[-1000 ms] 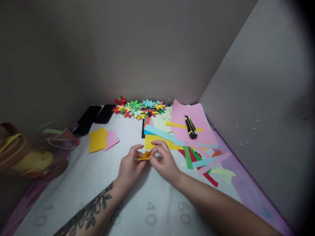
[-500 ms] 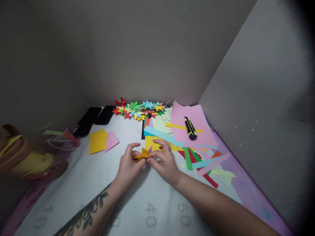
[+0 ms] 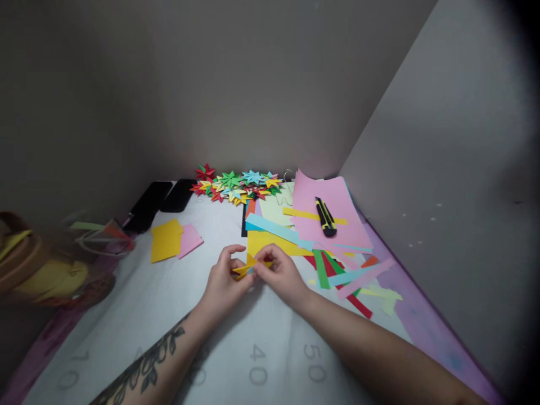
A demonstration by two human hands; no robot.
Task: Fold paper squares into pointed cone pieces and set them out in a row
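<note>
A small yellow folded paper star [image 3: 243, 270] is held between both hands, just above the white sheet. My left hand [image 3: 226, 275] pinches its left side with thumb and fingers. From the right, my right hand [image 3: 278, 273] grips the star's points with thumb and fingertips closed. A bit of light blue paper shows near the right fingertips. The fingers partly cover the star. Beyond the hands lie a yellow paper sheet [image 3: 270, 242] and a light blue strip [image 3: 276, 229].
Folded paper stars [image 3: 231, 181] are heaped at the back wall. A box cutter [image 3: 325, 216] lies on pink sheets [image 3: 346, 199]. Loose strips [image 3: 323, 270] spread at right. Yellow squares [image 3: 166, 241], pink squares [image 3: 190, 241], black phone-like objects [image 3: 178, 196] and a basket [image 3: 21, 264] are at left.
My right fingers have curled in more tightly around the star. The star has turned a little; a light blue part now shows, and the pink bit behind it no longer does.
</note>
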